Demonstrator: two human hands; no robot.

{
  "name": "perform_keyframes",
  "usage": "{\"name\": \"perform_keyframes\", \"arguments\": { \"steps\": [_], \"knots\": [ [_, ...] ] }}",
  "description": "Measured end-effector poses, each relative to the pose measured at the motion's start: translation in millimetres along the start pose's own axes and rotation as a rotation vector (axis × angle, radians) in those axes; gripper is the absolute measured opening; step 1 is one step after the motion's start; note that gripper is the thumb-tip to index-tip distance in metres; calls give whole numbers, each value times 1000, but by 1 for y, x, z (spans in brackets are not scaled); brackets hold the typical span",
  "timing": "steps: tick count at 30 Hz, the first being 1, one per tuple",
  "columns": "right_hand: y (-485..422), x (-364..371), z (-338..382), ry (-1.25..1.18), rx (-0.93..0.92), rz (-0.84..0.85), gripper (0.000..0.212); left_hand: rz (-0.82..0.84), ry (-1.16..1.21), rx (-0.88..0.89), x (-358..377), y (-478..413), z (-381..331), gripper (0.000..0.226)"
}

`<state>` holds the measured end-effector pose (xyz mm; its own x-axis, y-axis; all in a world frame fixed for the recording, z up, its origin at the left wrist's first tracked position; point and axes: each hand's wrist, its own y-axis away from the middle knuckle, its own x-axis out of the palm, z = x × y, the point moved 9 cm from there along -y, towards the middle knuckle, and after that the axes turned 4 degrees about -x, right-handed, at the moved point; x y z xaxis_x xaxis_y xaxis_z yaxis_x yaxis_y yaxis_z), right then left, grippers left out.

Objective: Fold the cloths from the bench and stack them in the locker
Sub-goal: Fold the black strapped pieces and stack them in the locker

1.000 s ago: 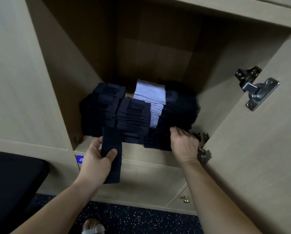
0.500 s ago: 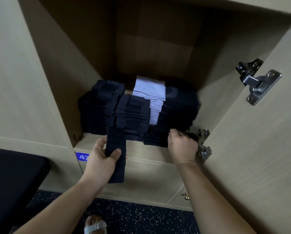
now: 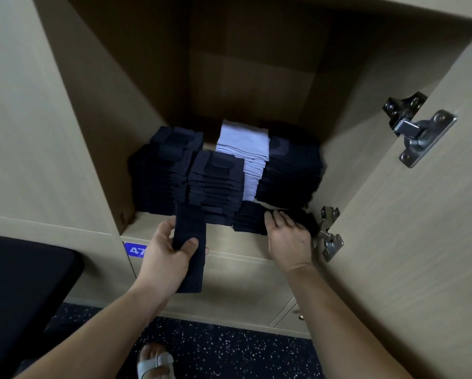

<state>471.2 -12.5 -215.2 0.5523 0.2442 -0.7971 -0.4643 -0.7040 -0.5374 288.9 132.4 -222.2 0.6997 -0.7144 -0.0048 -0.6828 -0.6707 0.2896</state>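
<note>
Locker [image 3: 256, 243]: 1 white stack [image 3: 243, 139]; L hand [image 3: 163, 258] grips 1 dark cloth [image 3: 190, 228], R hand [image 3: 289, 242] flat on low stack [image 3: 249, 219].

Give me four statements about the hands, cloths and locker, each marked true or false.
1. The left hand holds a dark cloth. True.
2. The right hand grips the white stack. False: it rests on a low dark pile at the front right.
3. The locker door is shut. False: it stands open.
4. The white stack sits between dark stacks. True.
</note>
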Motion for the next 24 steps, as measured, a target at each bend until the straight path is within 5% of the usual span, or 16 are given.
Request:
{"name": "perform_keyframes", "arguments": {
  "steps": [4, 8, 13, 15, 24],
  "knots": [
    [3, -6, 3, 13, -33, 3, 39, 5, 3, -6, 0, 3, -3, 24],
    [0, -48, -2, -258, 182, -30, 28, -6, 37, -12, -1, 12, -10, 12],
    [15, -67, 58, -1467, 691, 445, 16, -14, -44, 52, 5, 23, -25, 19],
    [26, -77, 82, -1675, 778, 568, 11, -17, -92, 75, 7, 31, -29, 22],
    [29, -105, 53, -1514, 862, 450, 12, -33, -559, 252, -8, 51, -43, 44]
  ]
}}
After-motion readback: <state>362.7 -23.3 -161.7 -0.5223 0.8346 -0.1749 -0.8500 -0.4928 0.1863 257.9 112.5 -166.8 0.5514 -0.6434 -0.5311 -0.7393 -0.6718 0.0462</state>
